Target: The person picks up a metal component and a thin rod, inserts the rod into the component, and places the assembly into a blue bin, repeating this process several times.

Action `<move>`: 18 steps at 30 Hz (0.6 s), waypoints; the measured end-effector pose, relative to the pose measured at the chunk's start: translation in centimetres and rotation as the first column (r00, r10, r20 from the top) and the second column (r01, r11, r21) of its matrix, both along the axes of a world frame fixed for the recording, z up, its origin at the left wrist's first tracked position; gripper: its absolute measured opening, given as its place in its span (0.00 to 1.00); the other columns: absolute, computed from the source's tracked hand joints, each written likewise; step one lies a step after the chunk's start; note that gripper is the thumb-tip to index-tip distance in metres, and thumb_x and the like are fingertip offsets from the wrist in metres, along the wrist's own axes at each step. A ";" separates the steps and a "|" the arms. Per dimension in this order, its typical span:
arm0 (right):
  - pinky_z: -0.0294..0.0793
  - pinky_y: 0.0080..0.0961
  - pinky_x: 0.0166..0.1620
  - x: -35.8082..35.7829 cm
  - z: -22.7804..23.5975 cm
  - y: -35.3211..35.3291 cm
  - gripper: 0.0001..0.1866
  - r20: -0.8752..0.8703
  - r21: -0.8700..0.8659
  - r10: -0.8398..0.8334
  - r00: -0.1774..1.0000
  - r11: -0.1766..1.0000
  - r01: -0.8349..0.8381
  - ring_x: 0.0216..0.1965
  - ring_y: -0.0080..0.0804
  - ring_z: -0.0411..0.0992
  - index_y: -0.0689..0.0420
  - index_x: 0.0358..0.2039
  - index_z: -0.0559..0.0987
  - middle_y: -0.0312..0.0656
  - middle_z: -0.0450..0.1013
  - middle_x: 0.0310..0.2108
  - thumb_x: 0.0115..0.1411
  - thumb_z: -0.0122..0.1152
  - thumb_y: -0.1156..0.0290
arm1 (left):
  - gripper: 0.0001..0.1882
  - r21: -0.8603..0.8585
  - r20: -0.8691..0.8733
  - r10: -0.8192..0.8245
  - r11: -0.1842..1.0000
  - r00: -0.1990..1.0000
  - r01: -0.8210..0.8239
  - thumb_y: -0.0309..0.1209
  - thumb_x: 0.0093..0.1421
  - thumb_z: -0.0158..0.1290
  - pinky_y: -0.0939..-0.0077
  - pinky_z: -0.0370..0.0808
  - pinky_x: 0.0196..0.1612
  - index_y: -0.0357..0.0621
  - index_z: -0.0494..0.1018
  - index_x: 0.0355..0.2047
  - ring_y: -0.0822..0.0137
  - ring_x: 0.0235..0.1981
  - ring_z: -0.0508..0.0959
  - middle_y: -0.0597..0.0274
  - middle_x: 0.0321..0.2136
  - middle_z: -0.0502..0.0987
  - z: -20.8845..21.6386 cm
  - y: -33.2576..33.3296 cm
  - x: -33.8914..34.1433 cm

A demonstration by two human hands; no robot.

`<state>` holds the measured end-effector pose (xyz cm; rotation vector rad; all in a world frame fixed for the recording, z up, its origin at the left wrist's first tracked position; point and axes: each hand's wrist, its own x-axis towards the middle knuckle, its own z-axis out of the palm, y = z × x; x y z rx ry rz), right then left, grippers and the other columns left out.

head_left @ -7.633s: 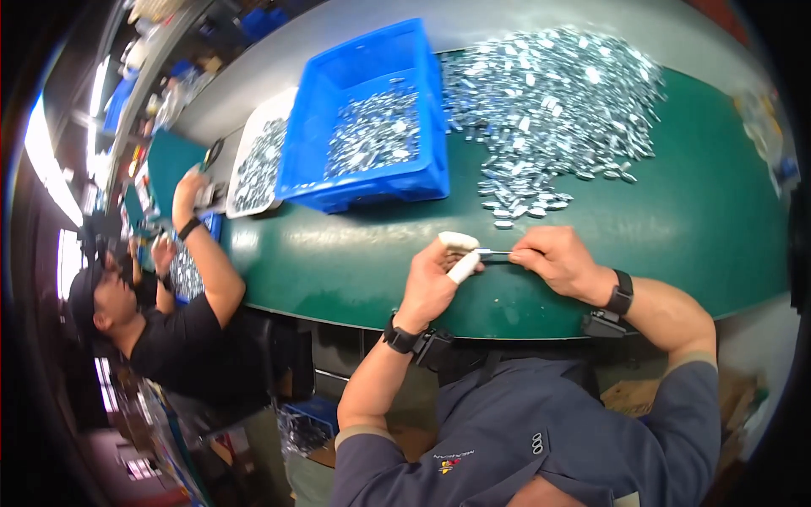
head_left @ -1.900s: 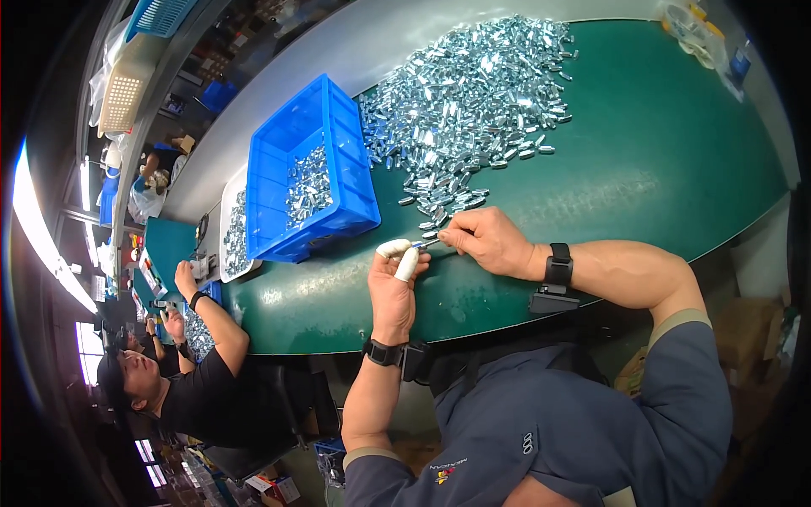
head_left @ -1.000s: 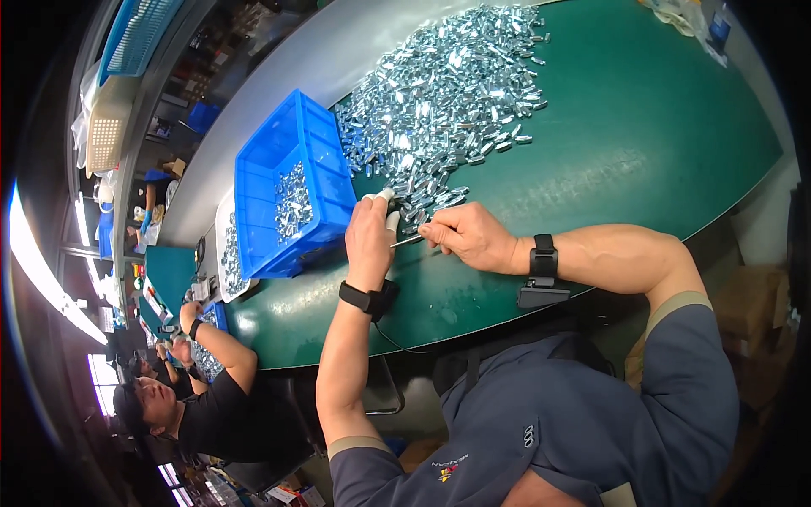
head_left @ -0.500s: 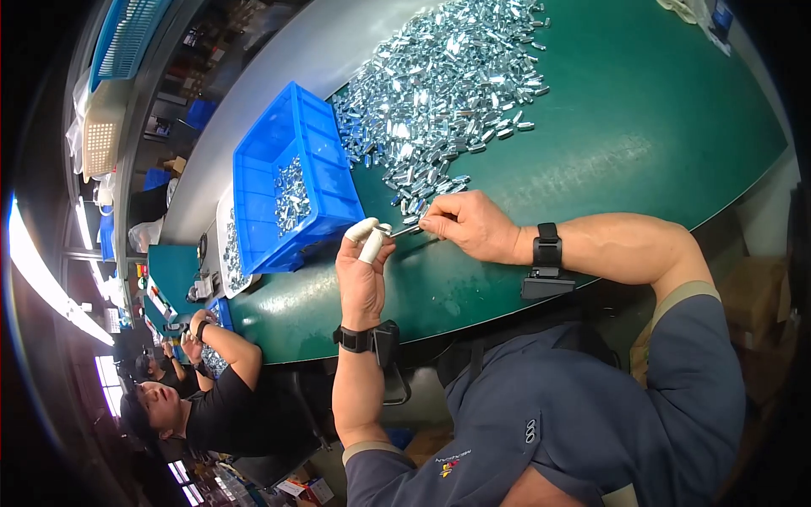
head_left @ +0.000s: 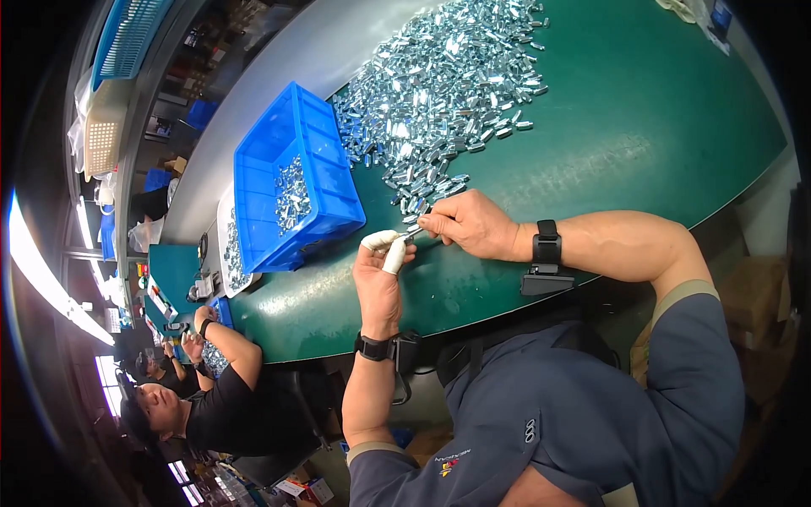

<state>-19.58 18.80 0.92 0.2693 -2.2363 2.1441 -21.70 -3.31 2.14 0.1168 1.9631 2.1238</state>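
Observation:
My left hand [head_left: 379, 283], with white finger covers on thumb and forefinger, is closed in a pinch at a small shiny metal piece [head_left: 408, 237], mostly hidden by the fingertips. My right hand [head_left: 475, 225] is bent in a pinch on the end of a thin metal rod [head_left: 417, 229], which reaches across to the left fingertips. The two hands almost meet above the green table. Just beyond them lies the near tip of a large heap of small silvery metal parts [head_left: 439, 84].
A blue plastic bin [head_left: 334, 169] with similar parts inside stands left of the heap. Beside it is a white tray [head_left: 246, 286] of parts. The green tabletop [head_left: 608, 160] curves along its near edge. Co-workers [head_left: 228, 380] sit at the far left.
My left hand has moved right, closer to the right hand, and less of the thin rod shows between them. The right hand has hardly moved.

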 end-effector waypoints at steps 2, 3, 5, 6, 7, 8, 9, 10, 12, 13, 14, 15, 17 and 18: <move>0.69 0.28 0.27 0.1 0.2 0.2 0.21 -0.004 0.033 0.010 1.000 0.999 -0.010 0.21 0.23 0.71 0.61 0.27 0.81 0.38 0.75 0.18 0.72 0.59 0.57 | 0.09 -0.025 -0.005 0.004 1.000 1.000 -0.004 0.23 0.68 0.58 0.79 0.82 0.42 0.40 0.75 0.47 0.69 0.37 0.84 0.59 0.40 0.83 0.0 -0.1 0.1; 0.69 0.28 0.27 0.2 0.3 0.2 0.21 -0.007 0.068 0.021 1.000 0.997 -0.021 0.21 0.24 0.72 0.61 0.27 0.82 0.39 0.75 0.18 0.72 0.59 0.57 | 0.09 -0.033 0.018 -0.014 0.999 1.000 0.014 0.23 0.68 0.58 0.79 0.82 0.42 0.40 0.75 0.47 0.69 0.36 0.84 0.58 0.39 0.83 0.1 -0.2 0.2; 0.70 0.29 0.27 0.1 0.2 0.2 0.22 -0.010 0.102 0.034 0.999 0.994 -0.032 0.21 0.26 0.72 0.61 0.27 0.82 0.39 0.75 0.18 0.72 0.59 0.56 | 0.08 -0.048 0.064 -0.048 0.998 0.997 0.051 0.23 0.68 0.58 0.80 0.81 0.42 0.40 0.75 0.46 0.70 0.36 0.84 0.56 0.39 0.83 0.2 -0.3 0.4; 0.70 0.30 0.28 0.0 -0.2 0.2 0.21 -0.054 0.141 0.030 0.998 0.990 -0.022 0.21 0.27 0.72 0.60 0.27 0.82 0.40 0.75 0.18 0.71 0.59 0.56 | 0.08 -0.048 0.064 -0.046 0.998 0.997 0.049 0.23 0.68 0.58 0.80 0.81 0.42 0.40 0.75 0.46 0.70 0.36 0.84 0.56 0.39 0.83 0.2 -0.4 0.4; 0.70 0.30 0.28 -0.2 -0.5 0.1 0.21 -0.100 0.180 0.028 0.995 0.984 -0.010 0.21 0.28 0.72 0.60 0.27 0.82 0.41 0.75 0.18 0.71 0.60 0.56 | 0.08 -0.034 0.070 -0.046 0.998 0.996 0.048 0.23 0.68 0.58 0.80 0.81 0.41 0.40 0.75 0.46 0.70 0.36 0.84 0.56 0.38 0.83 0.2 -0.3 0.5; 0.70 0.31 0.28 -0.3 -0.8 0.1 0.21 -0.145 0.219 0.027 0.989 0.976 0.005 0.20 0.30 0.73 0.60 0.27 0.82 0.42 0.75 0.18 0.71 0.60 0.57 | 0.08 -0.020 0.077 -0.046 0.999 0.996 0.047 0.23 0.68 0.58 0.80 0.81 0.41 0.40 0.75 0.46 0.70 0.36 0.84 0.55 0.38 0.83 0.1 -0.3 0.5; 0.70 0.31 0.28 -0.3 -1.1 0.0 0.21 -0.146 0.220 0.028 0.989 0.975 0.005 0.20 0.30 0.73 0.60 0.27 0.82 0.42 0.75 0.18 0.71 0.60 0.57 | 0.08 -0.006 0.083 -0.046 0.999 0.995 0.046 0.23 0.68 0.58 0.81 0.81 0.41 0.40 0.75 0.46 0.70 0.35 0.84 0.54 0.38 0.83 0.1 -0.2 0.6; 0.70 0.32 0.28 -0.4 -1.5 -0.1 0.21 -0.182 0.219 -0.002 0.983 0.975 0.043 0.21 0.31 0.73 0.60 0.27 0.82 0.42 0.75 0.18 0.70 0.60 0.57 | 0.08 -0.005 0.082 -0.046 0.999 0.996 0.046 0.23 0.68 0.58 0.81 0.81 0.41 0.40 0.75 0.46 0.70 0.35 0.84 0.54 0.38 0.83 -0.1 -0.1 0.7; 0.71 0.33 0.28 -0.4 -1.6 -0.2 0.20 -0.252 0.213 -0.060 0.966 0.970 0.116 0.21 0.33 0.73 0.60 0.27 0.82 0.42 0.75 0.18 0.70 0.61 0.57 | 0.07 -0.001 0.110 -0.036 0.999 0.993 0.036 0.23 0.68 0.58 0.81 0.81 0.41 0.40 0.75 0.46 0.70 0.35 0.84 0.54 0.38 0.83 -0.3 0.1 0.9; 0.71 0.33 0.28 -0.3 -1.4 -0.3 0.20 -0.253 0.215 -0.058 0.966 0.970 0.114 0.21 0.33 0.73 0.60 0.27 0.82 0.42 0.75 0.18 0.70 0.61 0.57 | 0.07 0.001 0.124 -0.030 1.000 0.992 0.031 0.23 0.69 0.58 0.81 0.81 0.40 0.40 0.75 0.46 0.70 0.35 0.84 0.54 0.39 0.83 -0.4 0.1 1.0; 0.71 0.33 0.28 -0.3 -1.2 -0.3 0.20 -0.229 0.182 -0.062 0.971 0.978 0.105 0.20 0.33 0.73 0.60 0.27 0.82 0.42 0.76 0.19 0.70 0.61 0.57 | 0.07 0.003 0.123 -0.029 1.000 0.992 0.028 0.23 0.69 0.58 0.81 0.81 0.40 0.40 0.75 0.46 0.70 0.35 0.84 0.54 0.39 0.83 -0.5 0.2 1.0; 0.71 0.33 0.27 -0.2 -1.1 -0.2 0.21 -0.205 0.148 -0.065 0.977 0.984 0.096 0.20 0.33 0.73 0.60 0.27 0.82 0.42 0.76 0.19 0.70 0.61 0.57 | 0.07 0.019 0.129 -0.024 1.000 0.991 0.022 0.23 0.69 0.58 0.81 0.82 0.40 0.40 0.75 0.46 0.70 0.35 0.84 0.54 0.39 0.83 -0.6 0.2 1.1; 0.70 0.33 0.27 -0.1 -0.7 -0.1 0.21 -0.179 0.117 -0.065 0.982 0.989 0.087 0.20 0.32 0.73 0.60 0.27 0.81 0.42 0.76 0.19 0.70 0.61 0.57 | 0.07 0.052 0.143 -0.015 0.999 0.990 0.008 0.23 0.69 0.57 0.81 0.82 0.40 0.40 0.75 0.46 0.70 0.35 0.84 0.54 0.39 0.83 -0.7 0.5 1.1; 0.70 0.32 0.27 0.0 -0.4 0.1 0.21 -0.139 0.149 -0.021 0.990 0.988 0.042 0.20 0.31 0.72 0.61 0.27 0.81 0.42 0.76 0.19 0.71 0.60 0.57 | 0.07 0.054 0.144 -0.014 0.999 0.989 0.006 0.23 0.69 0.57 0.81 0.82 0.40 0.40 0.75 0.46 0.70 0.35 0.84 0.54 0.39 0.83 -0.9 0.6 1.1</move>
